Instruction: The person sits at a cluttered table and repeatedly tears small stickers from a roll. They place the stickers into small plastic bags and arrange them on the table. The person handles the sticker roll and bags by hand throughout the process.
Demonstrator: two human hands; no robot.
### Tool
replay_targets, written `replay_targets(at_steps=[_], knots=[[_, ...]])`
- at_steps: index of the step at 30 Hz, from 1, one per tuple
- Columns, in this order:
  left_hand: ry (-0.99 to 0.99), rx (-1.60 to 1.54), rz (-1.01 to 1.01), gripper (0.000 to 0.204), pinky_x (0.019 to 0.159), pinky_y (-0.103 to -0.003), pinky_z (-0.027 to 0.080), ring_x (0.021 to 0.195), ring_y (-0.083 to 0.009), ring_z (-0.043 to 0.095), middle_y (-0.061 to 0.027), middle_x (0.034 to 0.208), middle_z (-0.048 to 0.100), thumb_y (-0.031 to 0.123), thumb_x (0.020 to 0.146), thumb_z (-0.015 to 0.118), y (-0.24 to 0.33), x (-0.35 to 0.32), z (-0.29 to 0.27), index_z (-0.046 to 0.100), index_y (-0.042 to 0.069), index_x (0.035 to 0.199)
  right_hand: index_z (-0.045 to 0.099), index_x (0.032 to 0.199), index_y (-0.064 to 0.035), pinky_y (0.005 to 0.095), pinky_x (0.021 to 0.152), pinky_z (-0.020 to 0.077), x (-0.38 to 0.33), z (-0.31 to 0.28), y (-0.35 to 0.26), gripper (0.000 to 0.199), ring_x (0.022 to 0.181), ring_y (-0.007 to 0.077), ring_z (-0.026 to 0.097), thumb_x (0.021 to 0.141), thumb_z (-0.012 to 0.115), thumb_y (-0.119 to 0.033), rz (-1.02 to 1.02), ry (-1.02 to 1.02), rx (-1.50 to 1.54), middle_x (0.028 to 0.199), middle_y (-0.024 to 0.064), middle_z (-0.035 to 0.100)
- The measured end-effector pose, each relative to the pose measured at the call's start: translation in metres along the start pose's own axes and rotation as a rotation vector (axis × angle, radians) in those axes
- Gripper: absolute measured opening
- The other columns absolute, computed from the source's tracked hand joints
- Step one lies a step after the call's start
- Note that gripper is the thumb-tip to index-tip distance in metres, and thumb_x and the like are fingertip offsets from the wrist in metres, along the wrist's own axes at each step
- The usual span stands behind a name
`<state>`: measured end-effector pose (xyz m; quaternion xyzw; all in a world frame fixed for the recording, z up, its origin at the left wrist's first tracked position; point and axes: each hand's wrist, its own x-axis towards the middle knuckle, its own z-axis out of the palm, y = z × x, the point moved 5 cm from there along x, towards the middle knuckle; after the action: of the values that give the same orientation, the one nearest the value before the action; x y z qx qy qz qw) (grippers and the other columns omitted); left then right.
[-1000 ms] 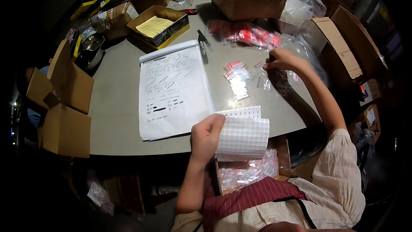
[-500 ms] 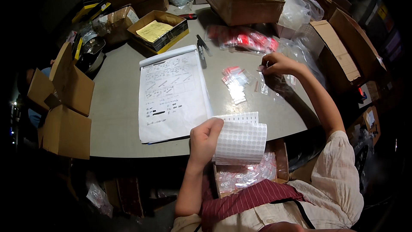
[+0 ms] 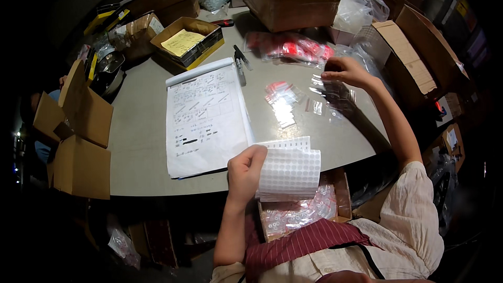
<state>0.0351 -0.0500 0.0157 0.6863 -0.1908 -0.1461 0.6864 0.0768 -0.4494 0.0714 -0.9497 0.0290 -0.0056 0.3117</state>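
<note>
My left hand (image 3: 246, 172) grips several sheets of round white stickers (image 3: 291, 172) by their left edge, at the table's front edge. Over the right of the table, my right hand (image 3: 347, 72) has its thumb and fingers pinched together. What is between them is too small to make out. Small clear plastic bags (image 3: 315, 106) lie just below that hand, some with ring-shaped pieces inside. A fanned pile of small bags with red edges (image 3: 284, 106) lies to their left. Beneath the sheets, an open carton (image 3: 343, 199) holds many clear bags of white rings (image 3: 301, 212).
A pad of written paper (image 3: 207, 120) lies at mid-table, with black markers (image 3: 240, 68) beside it. Behind are red-and-clear bags (image 3: 293, 47), a large brown box (image 3: 288, 10) and a low box with yellow paper (image 3: 183, 42). An open carton (image 3: 81, 162) stands left.
My right hand has risen slightly away from the small bags, toward the back of the table. My left hand still holds the sticker sheets. The whole view has shifted a little.
</note>
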Motion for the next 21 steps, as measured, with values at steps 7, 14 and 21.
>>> replay_targets(at_steps=[7, 14, 21], knots=[[-0.008, -0.016, -0.011, 0.024, 0.059, -0.023, 0.037, 0.068, -0.0027, 0.043, 0.0055, 0.068, 0.052, 0.013, 0.102, 0.063, -0.004, 0.0, -0.002, 0.066, -0.007, 0.09, 0.057, 0.12, -0.0018, 0.0324, 0.083, 0.0491, -0.004, 0.019, -0.018, 0.044, 0.093, 0.0159, 0.058, 0.077, 0.068, 0.0, -0.111, -0.261, 0.224, 0.098, 0.0044, 0.06], [-0.021, -0.026, -0.01, 0.024, 0.061, -0.023, 0.038, 0.069, -0.0027, 0.045, 0.0062, 0.07, 0.054, 0.014, 0.103, 0.062, -0.002, -0.001, -0.001, 0.067, -0.007, 0.091, 0.05, 0.123, -0.0021, 0.0381, 0.083, 0.0498, -0.003, 0.027, -0.025, 0.046, 0.09, 0.026, 0.058, 0.08, 0.064, 0.004, -0.196, -0.202, -0.08, 0.098, 0.0134, 0.058], [-0.091, -0.106, -0.047, 0.022, 0.072, -0.022, 0.045, 0.08, -0.0042, 0.054, 0.0021, 0.083, 0.065, 0.013, 0.105, 0.059, 0.002, 0.0, 0.001, 0.071, -0.006, 0.102, 0.045, 0.124, 0.003, 0.0488, 0.088, 0.0501, -0.01, 0.046, -0.029, 0.052, 0.107, 0.0443, 0.059, 0.075, 0.06, 0.01, -0.267, -0.03, -0.479, 0.116, 0.0249, 0.056]])
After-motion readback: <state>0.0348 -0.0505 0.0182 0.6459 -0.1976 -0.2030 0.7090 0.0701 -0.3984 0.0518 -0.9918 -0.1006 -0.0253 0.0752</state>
